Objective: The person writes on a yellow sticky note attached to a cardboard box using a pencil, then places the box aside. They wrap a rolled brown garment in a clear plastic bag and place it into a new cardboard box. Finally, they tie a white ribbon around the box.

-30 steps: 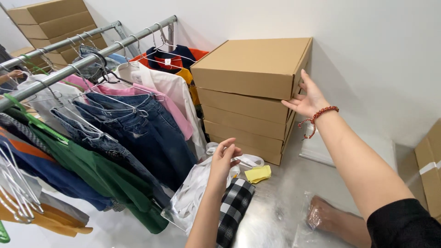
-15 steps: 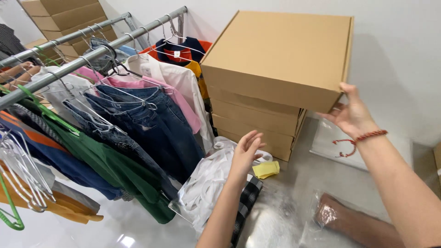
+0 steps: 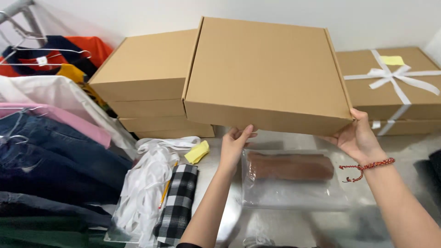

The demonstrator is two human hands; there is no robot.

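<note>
A: How are the hands set on that flat cardboard box (image 3: pixel 266 73)?

B: The left hand (image 3: pixel 235 146) is under the box's near edge, towards its left end, fingers spread and pointing up against the underside. The right hand (image 3: pixel 356 138) has the near right corner: thumb up on the side wall, fingers tucked beneath. Each grip is open-handed, bearing on cardboard rather than curled shut around anything.

A: And where is the box itself?

B: Held up off the surface (image 3: pixel 303 220), above a clear plastic bag (image 3: pixel 294 193) with a brown folded garment (image 3: pixel 290 166) in it. Behind and to its left is a stack of matching boxes (image 3: pixel 147 87).

A: Anything you can't make out?

B: The right fingertips are hidden under the box, and so is most of the left palm. The box covers the right part of the stack. The clothes rail (image 3: pixel 18 9) is cut off at the top left corner.

A: Materials?

B: Plain matte brown cardboard, crisp edges, a flap seam along each side. To the right, another box tied with white ribbon (image 3: pixel 390 76), a yellow note (image 3: pixel 392 60) on it. A red beaded bracelet (image 3: pixel 367 165) on the right wrist. At left, denim jeans (image 3: pixel 55 156) on hangers, a black-and-white checked cloth (image 3: pixel 179 197), white ribbon in a bag (image 3: pixel 142 183), and a glossy, reflective surface.
</note>
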